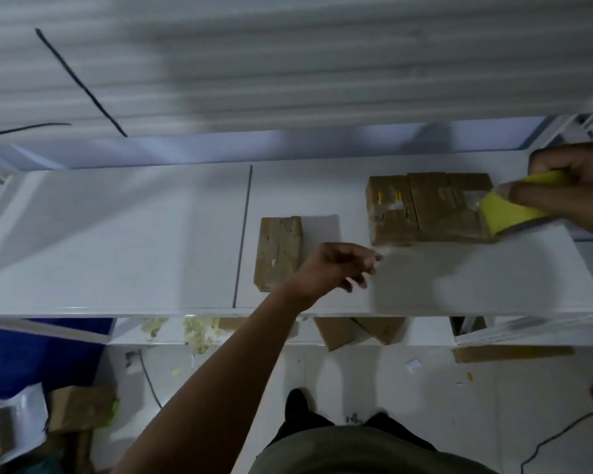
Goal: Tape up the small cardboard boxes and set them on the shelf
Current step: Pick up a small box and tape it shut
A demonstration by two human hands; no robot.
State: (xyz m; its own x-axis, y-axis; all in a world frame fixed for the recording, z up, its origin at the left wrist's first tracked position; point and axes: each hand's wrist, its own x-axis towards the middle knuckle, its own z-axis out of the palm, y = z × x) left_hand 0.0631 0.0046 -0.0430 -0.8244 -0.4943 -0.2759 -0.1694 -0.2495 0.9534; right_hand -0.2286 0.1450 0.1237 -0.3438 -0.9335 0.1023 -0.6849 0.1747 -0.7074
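Single small brown cardboard box [278, 253] lies flat mid white shelf [117, 234]. Three similar brown boxes [428, 208] further right, side by side, touching. Yellow tape dispenser [504, 215] over group's right edge.

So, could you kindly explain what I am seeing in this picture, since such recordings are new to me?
There is no machine here: a person wears one camera on the head, looking down at their own arms. The white surface is a shelf. On it lie a single cardboard box and, to its right, a row of three boxes set side by side. The right hand grips a yellow object, perhaps a tape tool; blur hides details. The left hand hovers beside the single box, fingers loosely curled, seemingly holding nothing.
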